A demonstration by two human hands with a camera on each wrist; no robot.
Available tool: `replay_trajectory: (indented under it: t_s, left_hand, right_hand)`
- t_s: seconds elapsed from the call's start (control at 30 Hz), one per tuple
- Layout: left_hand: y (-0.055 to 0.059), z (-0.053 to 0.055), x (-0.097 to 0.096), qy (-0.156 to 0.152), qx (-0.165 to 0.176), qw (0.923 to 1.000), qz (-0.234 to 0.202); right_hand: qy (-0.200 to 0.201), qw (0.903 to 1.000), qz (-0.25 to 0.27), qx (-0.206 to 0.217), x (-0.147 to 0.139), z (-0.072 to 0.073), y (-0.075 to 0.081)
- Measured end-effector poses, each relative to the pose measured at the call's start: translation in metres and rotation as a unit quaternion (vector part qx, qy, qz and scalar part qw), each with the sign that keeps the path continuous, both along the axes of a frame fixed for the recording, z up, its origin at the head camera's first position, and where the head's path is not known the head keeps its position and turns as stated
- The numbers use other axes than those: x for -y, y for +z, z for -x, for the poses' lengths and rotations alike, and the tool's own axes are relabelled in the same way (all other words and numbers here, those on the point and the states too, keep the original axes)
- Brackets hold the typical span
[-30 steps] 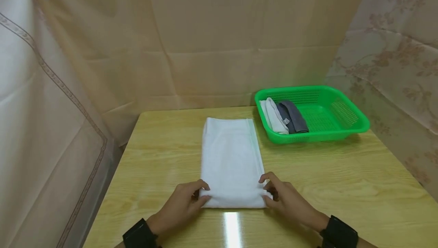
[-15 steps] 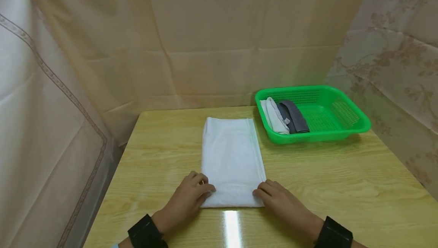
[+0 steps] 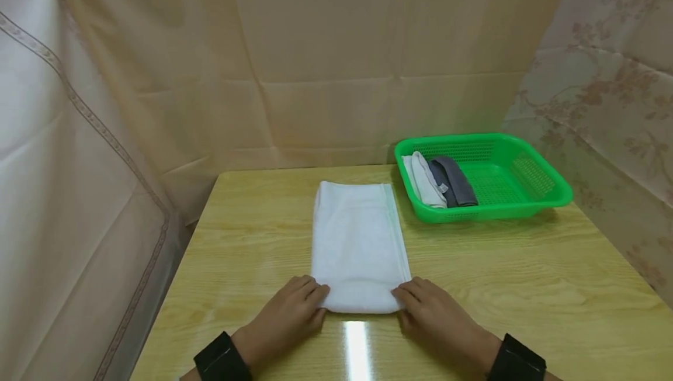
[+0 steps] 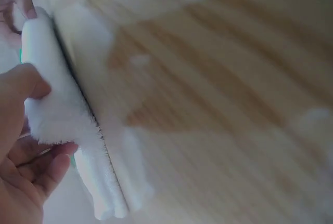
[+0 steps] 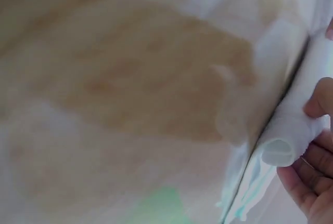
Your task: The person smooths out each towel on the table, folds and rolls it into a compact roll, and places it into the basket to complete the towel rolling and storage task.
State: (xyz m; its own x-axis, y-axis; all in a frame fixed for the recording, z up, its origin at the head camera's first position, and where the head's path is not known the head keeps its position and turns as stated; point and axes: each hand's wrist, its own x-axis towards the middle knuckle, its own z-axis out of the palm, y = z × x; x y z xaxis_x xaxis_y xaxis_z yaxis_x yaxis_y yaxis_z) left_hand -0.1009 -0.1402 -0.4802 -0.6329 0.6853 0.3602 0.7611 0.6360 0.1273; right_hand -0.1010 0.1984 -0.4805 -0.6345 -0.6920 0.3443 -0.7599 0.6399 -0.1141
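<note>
A folded white towel (image 3: 357, 241) lies lengthwise on the wooden table, its near edge turned into a thick roll. My left hand (image 3: 291, 308) grips the roll's left end. In the left wrist view the thumb presses on the white roll (image 4: 57, 83) while fingers curl at its end. At the right end, my right hand (image 3: 441, 314) holds the roll between thumb and fingers. The right wrist view shows that open tube-like end (image 5: 278, 151) beside the fingers. The towel's far part stays flat, with a pale green stripe along its right side.
At the back right stands a green plastic basket (image 3: 499, 212). Inside, a rolled white cloth (image 3: 425, 182) and a dark grey one (image 3: 454, 181) lie side by side at its left. A beige curtain (image 3: 326, 65) hangs behind the table (image 3: 252, 223).
The towel's near edge has been rolled slightly away from me, so the towel is a little shorter. Both hands shifted their hold, fingers coming over the top, then thumbs low at the roll.
</note>
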Motion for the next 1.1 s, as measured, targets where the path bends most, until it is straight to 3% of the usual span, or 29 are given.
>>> replay_trajectory:
  t_s: [0.03, 0.1, 0.2, 0.27, 0.3, 0.37, 0.53, 0.7, 0.87, 0.93, 1.0, 1.1]
  left_hand:
    - [0.0, 0.0, 0.0, 0.007, 0.017, 0.9998, -0.007]
    - [0.002, 0.001, -0.001, 0.029, 0.082, 0.9957, -0.03]
    - [0.004, 0.004, -0.003, 0.076, 0.191, 0.9762, -0.068]
    - [0.004, 0.008, -0.005, 0.104, 0.233, 0.9626, -0.091]
    - [0.005, 0.009, -0.005, 0.114, 0.245, 0.9576, -0.1]
    - [0.005, 0.013, -0.006, 0.124, 0.242, 0.9554, -0.115]
    - [0.006, 0.018, -0.007, 0.125, 0.202, 0.9607, -0.143]
    - [0.004, 0.022, -0.006, 0.108, 0.129, 0.9758, -0.14]
    - [0.003, 0.031, -0.005, 0.067, 0.067, 0.9876, -0.126]
    - [0.003, 0.033, -0.004, 0.051, 0.049, 0.9912, -0.112]
    - [0.003, 0.033, -0.002, 0.043, 0.038, 0.9944, -0.089]
    - [0.004, 0.032, 0.0, 0.039, 0.034, 0.9978, -0.042]
  right_hand:
    - [-0.01, 0.9996, 0.011, 0.022, 0.001, 0.002, 0.0]
    - [-0.031, 0.995, 0.044, 0.084, 0.001, 0.008, 0.001]
    - [-0.062, 0.974, 0.099, 0.194, 0.0, 0.019, 0.003]
    - [-0.068, 0.9549, 0.14, 0.253, -0.001, 0.027, 0.004]
    - [-0.07, 0.9463, 0.157, 0.274, -0.001, 0.031, 0.004]
    - [-0.07, 0.9341, 0.178, 0.302, -0.001, 0.037, 0.004]
    - [-0.076, 0.9189, 0.202, 0.33, -0.001, 0.047, 0.005]
    - [-0.091, 0.9193, 0.197, 0.328, 0.003, 0.052, 0.006]
    - [-0.117, 0.9122, 0.188, 0.345, 0.003, 0.056, 0.006]
    - [-0.127, 0.9149, 0.179, 0.339, 0.004, 0.056, 0.006]
    - [-0.132, 0.9337, 0.163, 0.29, 0.005, 0.056, 0.004]
    - [-0.113, 0.9733, 0.127, 0.155, 0.006, 0.054, 0.002]
